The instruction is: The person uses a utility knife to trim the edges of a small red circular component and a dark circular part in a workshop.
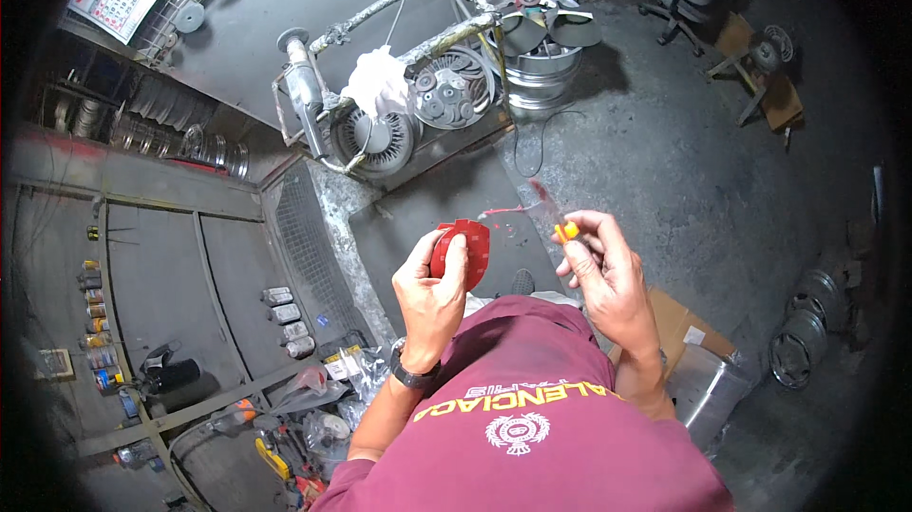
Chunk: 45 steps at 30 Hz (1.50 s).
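Observation:
In my left hand is a flat, rounded red piece with small pale marks, which looks like a roll of red-backed tape. The thumb presses on its face and the fingers close behind it. To the right, my right hand pinches a small tool with a yellow-orange end between thumb and fingers. Its longer part points up and left, blurred, with a red tip; I cannot tell its exact kind. A thin reddish strip shows between the two hands. The hands are apart.
Ahead stands a metal frame with wheel rims, a white cloth and a grinder. Stacked rims rise beyond it. Several bottles lie left; a cardboard box is at right, near more rims.

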Each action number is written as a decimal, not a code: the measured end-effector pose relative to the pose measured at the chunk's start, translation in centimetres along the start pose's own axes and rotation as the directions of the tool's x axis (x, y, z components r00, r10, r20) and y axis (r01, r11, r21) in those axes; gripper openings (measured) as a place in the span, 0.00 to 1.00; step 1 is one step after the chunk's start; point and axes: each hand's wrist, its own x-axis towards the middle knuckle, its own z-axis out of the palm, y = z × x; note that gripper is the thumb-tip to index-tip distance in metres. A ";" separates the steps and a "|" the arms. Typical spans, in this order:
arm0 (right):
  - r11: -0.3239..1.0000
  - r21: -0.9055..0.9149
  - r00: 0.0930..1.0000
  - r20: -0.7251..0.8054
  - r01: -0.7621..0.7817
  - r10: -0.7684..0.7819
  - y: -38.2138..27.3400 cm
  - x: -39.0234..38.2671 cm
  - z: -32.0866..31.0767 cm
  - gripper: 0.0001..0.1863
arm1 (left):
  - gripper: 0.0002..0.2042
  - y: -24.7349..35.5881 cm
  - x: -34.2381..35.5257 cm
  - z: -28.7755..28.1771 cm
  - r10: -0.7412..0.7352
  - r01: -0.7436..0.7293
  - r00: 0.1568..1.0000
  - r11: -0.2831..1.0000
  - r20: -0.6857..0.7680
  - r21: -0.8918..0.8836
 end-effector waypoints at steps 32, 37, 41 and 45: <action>0.810 -0.469 0.936 0.186 0.353 -0.300 -0.7 -0.5 3.3 0.14 | 0.08 1.1 -0.1 -0.1 0.342 -0.345 0.935 0.813 0.095 0.468; 0.796 -0.490 0.935 0.191 0.355 -0.299 -0.5 -0.5 3.4 0.14 | 0.08 0.9 0.0 -0.1 0.371 -0.377 0.922 0.804 0.109 0.459; 0.803 -0.483 0.937 0.193 0.350 -0.293 -0.4 -0.6 3.4 0.14 | 0.08 1.1 -0.1 0.0 0.374 -0.394 0.917 0.792 0.140 0.465; 0.808 -0.466 0.933 0.194 0.360 -0.304 -0.1 -0.4 3.5 0.14 | 0.08 1.0 -0.1 0.0 0.445 -0.489 0.871 0.737 0.209 0.467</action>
